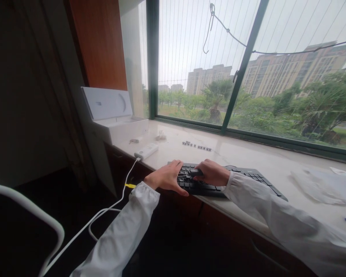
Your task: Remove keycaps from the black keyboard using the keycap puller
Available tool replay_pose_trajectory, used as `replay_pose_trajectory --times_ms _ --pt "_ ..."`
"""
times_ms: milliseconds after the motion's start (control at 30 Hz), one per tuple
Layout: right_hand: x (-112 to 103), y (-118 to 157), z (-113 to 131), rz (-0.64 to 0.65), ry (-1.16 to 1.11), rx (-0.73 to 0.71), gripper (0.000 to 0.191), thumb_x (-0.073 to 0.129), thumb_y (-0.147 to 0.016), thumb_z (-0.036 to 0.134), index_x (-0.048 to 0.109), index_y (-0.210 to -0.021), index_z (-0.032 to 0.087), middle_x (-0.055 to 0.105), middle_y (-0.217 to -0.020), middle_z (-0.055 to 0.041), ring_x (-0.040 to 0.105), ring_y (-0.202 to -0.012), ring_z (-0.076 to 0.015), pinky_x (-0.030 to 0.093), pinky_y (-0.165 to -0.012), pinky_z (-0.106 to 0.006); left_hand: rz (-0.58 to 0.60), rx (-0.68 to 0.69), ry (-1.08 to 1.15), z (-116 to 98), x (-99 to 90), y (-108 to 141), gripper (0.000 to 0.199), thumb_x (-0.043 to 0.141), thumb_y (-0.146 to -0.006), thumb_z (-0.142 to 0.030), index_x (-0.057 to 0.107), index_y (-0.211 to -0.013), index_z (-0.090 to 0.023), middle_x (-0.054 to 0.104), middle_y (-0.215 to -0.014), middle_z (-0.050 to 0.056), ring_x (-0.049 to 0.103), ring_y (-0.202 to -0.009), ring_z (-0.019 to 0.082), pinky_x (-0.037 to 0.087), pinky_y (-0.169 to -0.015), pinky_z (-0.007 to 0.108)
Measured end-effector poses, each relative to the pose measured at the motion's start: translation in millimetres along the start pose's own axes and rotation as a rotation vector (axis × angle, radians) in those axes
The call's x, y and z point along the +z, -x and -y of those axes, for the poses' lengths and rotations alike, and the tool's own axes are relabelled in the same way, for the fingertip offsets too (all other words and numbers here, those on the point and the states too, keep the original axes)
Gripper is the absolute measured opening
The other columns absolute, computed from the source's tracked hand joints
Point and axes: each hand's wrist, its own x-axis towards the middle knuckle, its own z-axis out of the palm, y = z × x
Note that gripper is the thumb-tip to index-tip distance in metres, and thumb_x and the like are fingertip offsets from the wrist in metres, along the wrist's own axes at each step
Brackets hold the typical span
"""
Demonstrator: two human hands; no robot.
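Note:
A black keyboard (248, 175) lies at the front edge of the white sill, some of its keycaps off on the left part. My left hand (168, 177) spans the keyboard's left end, with the thumb at the near edge and the fingers toward the far edge, gripping it. In my right hand (215, 172) is a black-handled keycap puller (195, 172), its thin wire end pointing left over the keys. The fingers are wrapped round the handle. Whether the wire holds a keycap is too small to tell. Loose keycaps (196, 146) lie in a row behind the keyboard.
An open white box (123, 129) stands at the far left. Near it are a white power bank (146, 151) with a white cable (127, 179) hanging off the edge, and crumpled plastic (160, 135). A clear bag (317, 186) lies to the right. A window runs behind.

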Motion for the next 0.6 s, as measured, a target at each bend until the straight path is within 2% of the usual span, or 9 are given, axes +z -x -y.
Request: replay_pose_trajectory --times_ms 267,467,600 --pt "2.3 -2.7 -5.5 -0.001 -0.052 0.019 0.034 0.061 -0.082 0.048 0.075 -0.086 0.018 0.069 -0.073 -0.0091 0.060 -0.066 -0.0162 0.035 -0.059 -0.024 -0.005 0.025 0.036 1.9 0.4 1.3 0.122 0.068 -0.052 -0.082 0.023 -0.147 -0.020 0.031 -0.149 0.016 0.032 -0.137 0.037 0.032 -0.112 0.046" --pt "2.0 -4.9 -5.3 0.008 -0.114 0.028 0.028 0.065 -0.079 0.043 0.075 -0.090 0.019 0.070 -0.073 -0.0069 0.060 -0.066 -0.0156 0.036 -0.058 -0.024 -0.036 0.063 0.049 2.0 0.7 0.5 0.114 0.072 -0.053 -0.078 0.030 -0.142 -0.022 0.042 -0.137 0.013 0.043 -0.126 0.035 0.038 -0.106 0.046" --pt "-0.2 -6.8 -3.2 0.011 -0.065 0.014 0.027 0.065 -0.078 0.041 0.075 -0.089 0.019 0.070 -0.076 -0.0079 0.061 -0.069 -0.0174 0.036 -0.059 -0.025 -0.030 0.051 0.052 1.1 0.4 0.8 0.115 0.071 -0.052 -0.079 0.029 -0.142 -0.022 0.040 -0.138 0.014 0.043 -0.126 0.035 0.039 -0.106 0.045"
